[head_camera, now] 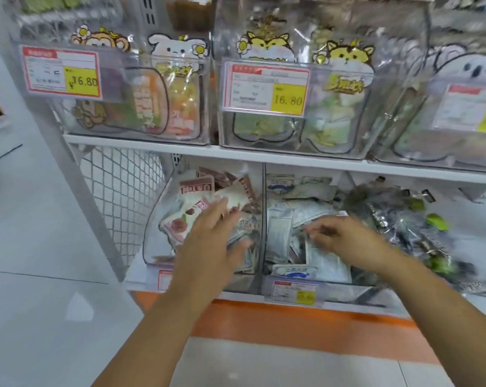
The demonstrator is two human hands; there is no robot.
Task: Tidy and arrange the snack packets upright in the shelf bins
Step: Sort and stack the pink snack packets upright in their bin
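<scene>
Three clear bins sit on the lower shelf. The left bin (152, 247) holds several pink and white snack packets (186, 216) lying jumbled, a few upright at the back. My left hand (216, 236) reaches into it with fingers spread, resting on the packets. The middle bin (264, 219) holds several white and blue packets (280, 233) in a loose heap. Over that heap is my right hand (336, 236), its fingers bent and touching a white packet; motion blur hides whether it grips. The right bin holds dark and green packets (414, 227).
The upper shelf carries clear bins (213, 129) of animal-shaped pouches with red and yellow price tags (63, 71). A white shelf board (236, 155) overhangs the lower bins. A wire mesh side panel (119, 191) stands at the left. Below is an orange base strip (292, 325) and pale floor.
</scene>
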